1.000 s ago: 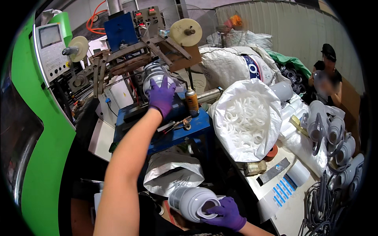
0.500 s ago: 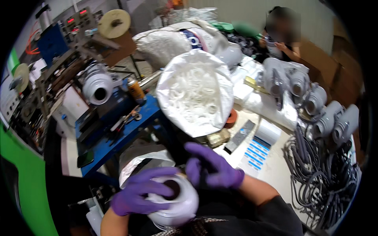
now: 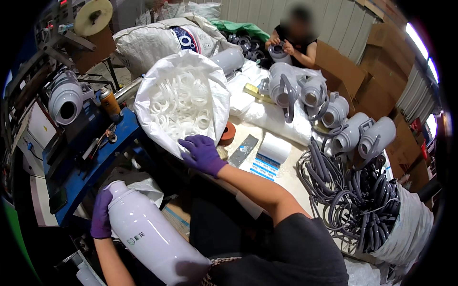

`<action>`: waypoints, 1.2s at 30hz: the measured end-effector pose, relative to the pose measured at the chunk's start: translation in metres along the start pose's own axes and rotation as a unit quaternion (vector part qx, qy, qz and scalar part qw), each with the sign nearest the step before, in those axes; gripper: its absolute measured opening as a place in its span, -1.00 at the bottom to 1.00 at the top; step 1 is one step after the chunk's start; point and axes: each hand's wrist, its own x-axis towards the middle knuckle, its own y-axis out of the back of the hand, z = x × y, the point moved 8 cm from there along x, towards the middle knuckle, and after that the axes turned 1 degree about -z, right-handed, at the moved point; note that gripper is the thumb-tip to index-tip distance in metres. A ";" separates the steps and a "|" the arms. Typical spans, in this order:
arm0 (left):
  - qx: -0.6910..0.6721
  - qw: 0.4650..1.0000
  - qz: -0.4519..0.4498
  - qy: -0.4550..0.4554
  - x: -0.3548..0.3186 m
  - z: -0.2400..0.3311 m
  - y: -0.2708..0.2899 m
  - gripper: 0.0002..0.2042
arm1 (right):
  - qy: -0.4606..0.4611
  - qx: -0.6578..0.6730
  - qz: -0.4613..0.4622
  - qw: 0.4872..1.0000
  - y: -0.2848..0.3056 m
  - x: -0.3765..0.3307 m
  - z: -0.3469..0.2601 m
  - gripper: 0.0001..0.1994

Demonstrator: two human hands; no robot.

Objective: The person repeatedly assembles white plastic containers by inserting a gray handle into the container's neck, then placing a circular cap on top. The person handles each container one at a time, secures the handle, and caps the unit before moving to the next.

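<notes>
Both hands are wearing purple gloves. Left hand is wrapping around the neck of a white flask, holding it slanted across the lap (base toward the body). Right hand is reaching forward, arm extended, fingers spread flat on the rim of a white sack of white rings, gripping nothing.
</notes>
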 end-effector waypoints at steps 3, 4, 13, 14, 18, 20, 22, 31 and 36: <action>-0.168 0.985 0.016 0.027 -0.010 -0.034 0.015 -0.59 | 0.058 0.059 0.062 0.995 0.071 -0.010 0.012 -0.56; -0.209 0.975 0.056 0.041 -0.030 -0.050 0.035 -0.59 | 0.091 0.024 0.027 0.995 0.087 -0.019 0.020 -0.63; 0.206 0.972 0.026 -0.110 -0.014 -0.029 0.020 -0.62 | -0.311 -0.438 -0.226 0.813 0.256 -0.245 0.109 -0.63; 0.181 0.979 0.021 -0.092 -0.010 -0.036 0.022 -0.62 | -0.327 -0.421 -0.234 0.813 0.255 -0.265 0.122 -0.67; 0.096 0.994 0.020 -0.054 -0.001 -0.053 0.025 -0.62 | -0.358 -0.414 -0.237 0.803 0.256 -0.289 0.169 -0.75; 0.028 0.999 0.037 -0.003 -0.003 -0.058 0.022 -0.63 | -0.354 -0.407 -0.243 0.806 0.255 -0.291 0.178 -0.78; -0.002 0.999 0.044 0.032 -0.003 -0.063 0.024 -0.61 | -0.348 -0.373 -0.265 0.819 0.251 -0.308 0.198 -0.82; -0.066 0.995 0.039 0.063 -0.007 -0.052 0.015 -0.61 | -0.466 -0.017 0.170 0.868 0.384 -0.318 0.236 -0.72; 0.046 0.999 0.029 -0.006 -0.003 -0.039 0.010 -0.55 | -0.300 -0.239 -0.273 0.882 0.287 -0.285 0.153 -0.55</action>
